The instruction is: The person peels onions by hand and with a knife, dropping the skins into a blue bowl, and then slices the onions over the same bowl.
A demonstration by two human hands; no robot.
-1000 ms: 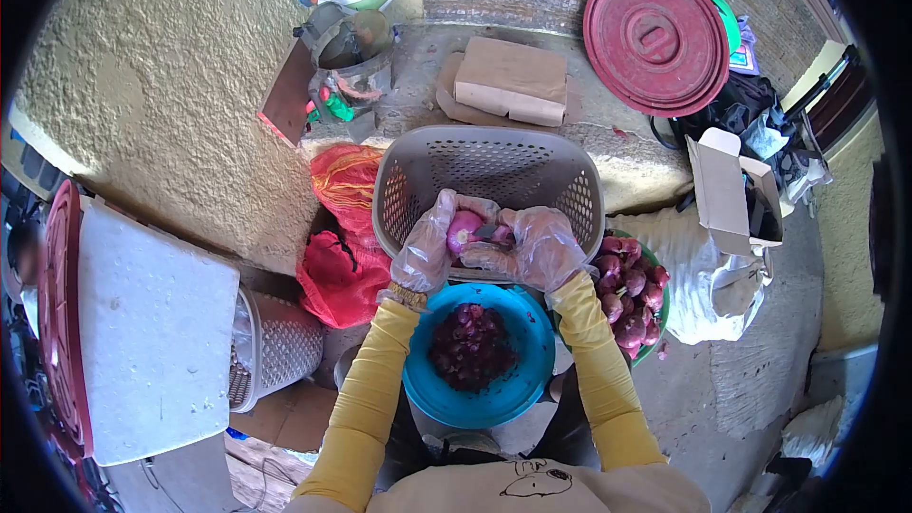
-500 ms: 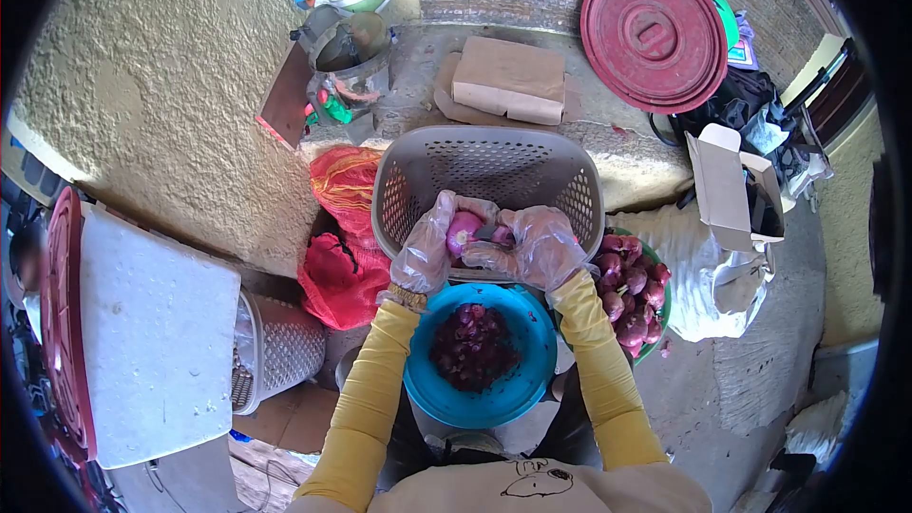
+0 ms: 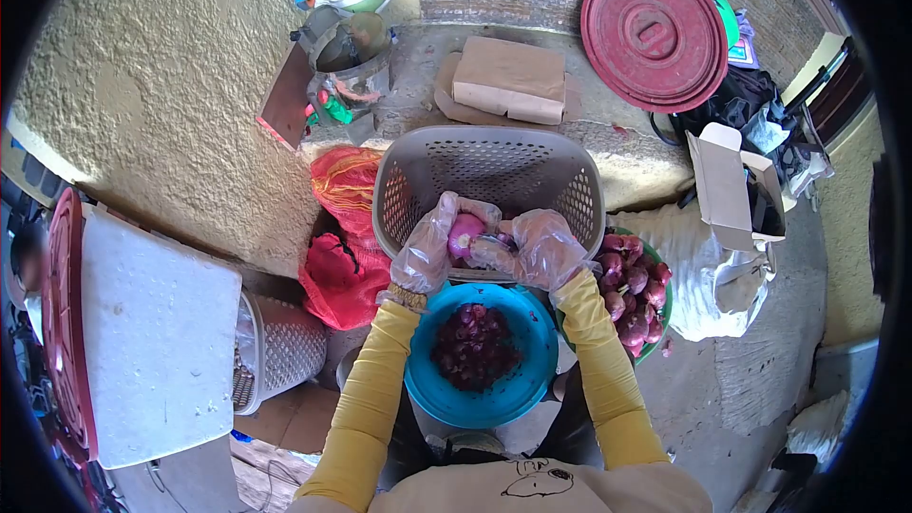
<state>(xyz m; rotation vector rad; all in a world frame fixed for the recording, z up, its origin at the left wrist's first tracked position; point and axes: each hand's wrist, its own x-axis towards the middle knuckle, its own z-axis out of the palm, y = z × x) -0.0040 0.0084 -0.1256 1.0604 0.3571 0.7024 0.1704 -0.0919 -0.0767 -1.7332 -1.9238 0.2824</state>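
Note:
My left hand (image 3: 427, 245), in a clear plastic glove, is closed around a purple-red onion (image 3: 464, 236) over the near rim of a grey-brown perforated basket (image 3: 489, 138). My right hand (image 3: 548, 245), gloved the same way, is closed beside the onion. Its fingers hold what looks like a small knife, mostly hidden by the glove. Below both hands is a blue basin (image 3: 532, 385) with a heap of dark red onion skins (image 3: 472, 350). Right of my right forearm, a green-rimmed container (image 3: 668, 318) holds several red onions (image 3: 632, 290).
A red mesh sack (image 3: 344, 275) lies left of the basket. White foam box (image 3: 157, 332) and perforated bin (image 3: 285, 351) stand at left. Behind are flat cardboard (image 3: 508, 76) and a round red lid (image 3: 651, 35). An open carton (image 3: 722, 190) rests on a white sack (image 3: 679, 256).
The right fingers and the knife have shifted slightly down against the onion, and more of its purple surface shows. The left hand still grips it in nearly the same place.

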